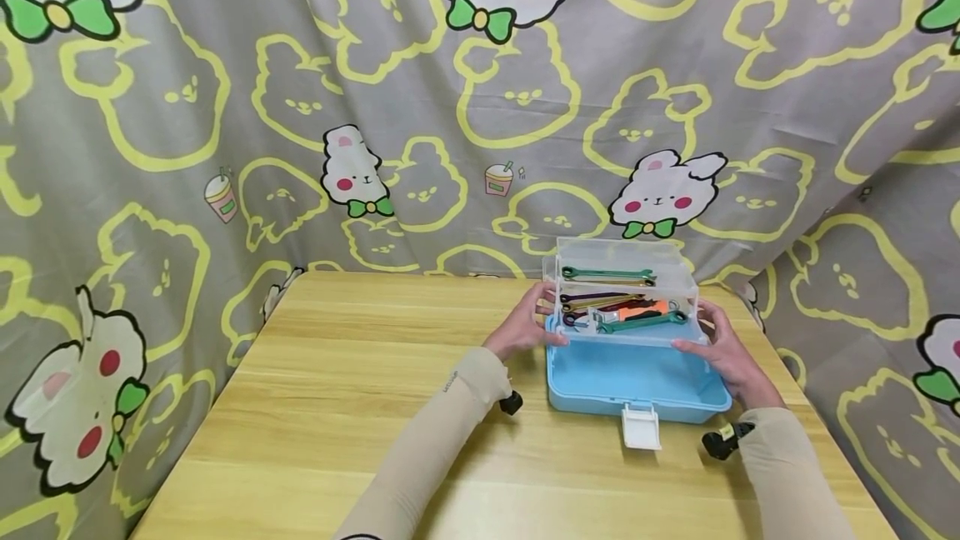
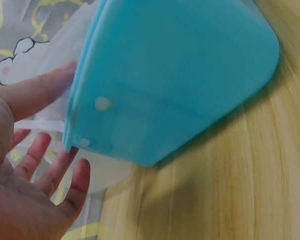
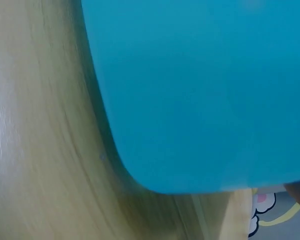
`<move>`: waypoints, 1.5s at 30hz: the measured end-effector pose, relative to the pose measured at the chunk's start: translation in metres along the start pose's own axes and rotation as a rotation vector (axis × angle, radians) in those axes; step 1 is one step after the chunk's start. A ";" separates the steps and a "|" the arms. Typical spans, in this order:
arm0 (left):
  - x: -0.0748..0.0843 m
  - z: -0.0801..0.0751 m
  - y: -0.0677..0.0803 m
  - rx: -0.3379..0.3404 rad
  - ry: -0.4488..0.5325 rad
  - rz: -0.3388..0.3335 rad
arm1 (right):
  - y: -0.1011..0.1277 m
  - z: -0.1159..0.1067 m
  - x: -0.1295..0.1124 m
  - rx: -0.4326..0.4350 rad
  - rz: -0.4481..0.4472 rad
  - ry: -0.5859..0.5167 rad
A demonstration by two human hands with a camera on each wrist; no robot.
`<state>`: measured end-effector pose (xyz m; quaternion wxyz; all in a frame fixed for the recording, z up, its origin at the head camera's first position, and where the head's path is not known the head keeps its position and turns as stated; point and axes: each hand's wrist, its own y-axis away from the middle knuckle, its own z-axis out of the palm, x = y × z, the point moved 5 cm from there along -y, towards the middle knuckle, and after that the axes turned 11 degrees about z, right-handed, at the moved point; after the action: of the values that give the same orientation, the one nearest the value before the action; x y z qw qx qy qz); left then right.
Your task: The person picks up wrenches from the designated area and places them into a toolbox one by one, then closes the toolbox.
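Note:
A light-blue plastic toolbox (image 1: 628,375) stands at the right of the table, its front well bare. Over its back part are clear plastic trays (image 1: 600,335), raised in tiers. Several combination wrenches lie in them, among them a green wrench (image 1: 647,322), along with an orange-handled tool (image 1: 643,312). My left hand (image 1: 522,327) grips the left end of the trays, thumb at the front lower corner and fingers along the side. My right hand (image 1: 729,358) holds the right end, thumb on the front edge. In the right wrist view the toolbox wall (image 3: 200,100) hides most of that hand.
A white latch (image 1: 641,428) hangs down at the toolbox's front. The wood-grain table (image 1: 360,373) extends to the left. Behind it hangs a grey patterned curtain (image 1: 420,107), close to the table's back edge. Each wrist carries a black camera (image 1: 512,402).

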<state>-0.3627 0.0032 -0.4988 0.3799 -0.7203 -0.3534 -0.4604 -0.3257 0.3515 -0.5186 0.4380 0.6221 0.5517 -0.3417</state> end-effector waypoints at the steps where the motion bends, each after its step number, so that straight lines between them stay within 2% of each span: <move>1: 0.000 0.000 0.000 -0.002 -0.011 0.008 | 0.001 -0.001 -0.001 0.006 -0.012 0.007; 4: 0.000 0.000 0.001 0.004 -0.051 0.035 | 0.001 -0.003 -0.003 0.015 -0.027 0.018; 13: 0.005 0.001 0.005 0.021 -0.110 0.110 | 0.007 -0.004 -0.008 -0.027 -0.007 0.019; 20: 0.009 0.001 0.011 0.015 -0.195 0.171 | 0.012 -0.006 -0.009 -0.024 0.012 0.129; 24: 0.013 0.002 0.013 0.008 -0.238 0.202 | 0.017 -0.007 -0.012 -0.016 0.021 0.146; 31: 0.016 0.002 0.018 0.023 -0.296 0.204 | 0.025 -0.008 -0.016 0.008 0.015 0.194; 45: 0.018 0.006 0.025 0.014 -0.307 0.208 | 0.034 -0.008 -0.013 -0.010 0.023 0.190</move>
<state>-0.3329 -0.0006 -0.4889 0.3720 -0.8121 -0.3341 -0.3009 -0.2948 0.3533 -0.4981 0.3908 0.6558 0.5853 -0.2732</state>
